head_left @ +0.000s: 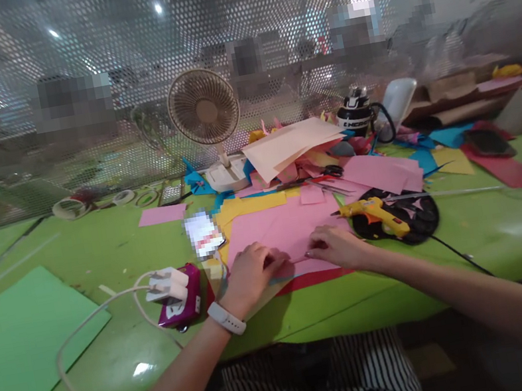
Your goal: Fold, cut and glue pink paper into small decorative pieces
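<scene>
A pink sheet of paper (291, 227) lies in front of me, over yellow and red sheets. On the left part of its near edge, my left hand (254, 269) is closed, fingertips pinching the paper; a pale band circles that wrist. A short gap to the right, my right hand (338, 246) pinches the same edge between thumb and fingers. A thin folded or rolled strip of the pink paper seems to run between the two hands. Just beyond my right hand, a yellow glue gun (378, 215) rests on a round black mat (420, 221).
A phone (204, 234) and a purple power strip (183, 300) with white plugs lie to the left, near a large green sheet (27, 358). Behind the pink paper stand a desk fan (206, 111), heaped coloured paper (293, 146) and a black-and-white bottle (355, 115). Perforated mesh (123, 98) backs the table.
</scene>
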Motion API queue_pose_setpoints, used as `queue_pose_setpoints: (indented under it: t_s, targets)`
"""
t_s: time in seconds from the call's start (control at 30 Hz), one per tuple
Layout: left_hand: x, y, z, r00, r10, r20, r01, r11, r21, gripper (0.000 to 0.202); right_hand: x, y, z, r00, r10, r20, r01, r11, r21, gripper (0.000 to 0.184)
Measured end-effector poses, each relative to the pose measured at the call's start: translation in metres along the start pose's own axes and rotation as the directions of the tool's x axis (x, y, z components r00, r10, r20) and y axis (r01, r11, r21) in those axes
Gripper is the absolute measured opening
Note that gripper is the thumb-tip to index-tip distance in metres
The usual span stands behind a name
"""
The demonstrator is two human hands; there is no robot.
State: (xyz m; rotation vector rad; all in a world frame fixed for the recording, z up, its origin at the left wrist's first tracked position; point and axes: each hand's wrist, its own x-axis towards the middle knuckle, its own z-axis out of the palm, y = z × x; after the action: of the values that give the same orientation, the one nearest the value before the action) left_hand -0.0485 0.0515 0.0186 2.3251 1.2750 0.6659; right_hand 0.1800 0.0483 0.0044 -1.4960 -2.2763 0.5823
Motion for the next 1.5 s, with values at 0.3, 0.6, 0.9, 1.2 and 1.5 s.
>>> queue_pose_setpoints:
  t_s: [0.3, 0.6, 0.9, 1.2, 1.5]
  targets:
    - [-0.004, -0.006, -0.006, 0.997, -0.030, -0.068, 0.049, 0.950, 0.308, 0.035, 0.001, -0.001, -0.002, 0.996, 0.081, 0.033, -0.080, 0.997, -0.019, 0.025]
    - [-0.018, -0.018, -0.029, 0.973, -0.078, -0.217, 0.160, 0.906, 0.393, 0.037, 0.000, -0.001, -0.002, 0.994, 0.096, 0.042, -0.096, 0.995, -0.007, 0.026]
    - [-0.034, 0.038, 0.017, 0.972, 0.195, 0.129, -0.231, 0.887, 0.401, 0.070, 0.001, -0.004, -0.002, 0.995, 0.082, 0.056, -0.080, 0.996, -0.035, 0.023]
    - [-0.039, 0.031, 0.037, 0.968, 0.122, 0.217, -0.201, 0.898, 0.391, 0.086, 0.000, -0.007, -0.002, 0.995, 0.093, 0.041, -0.091, 0.994, -0.058, 0.026]
    - [-0.036, 0.034, 0.035, 0.961, 0.076, 0.265, -0.177, 0.908, 0.381, 0.086, 0.003, -0.005, -0.004, 0.991, 0.106, 0.078, -0.102, 0.993, -0.053, 0.029]
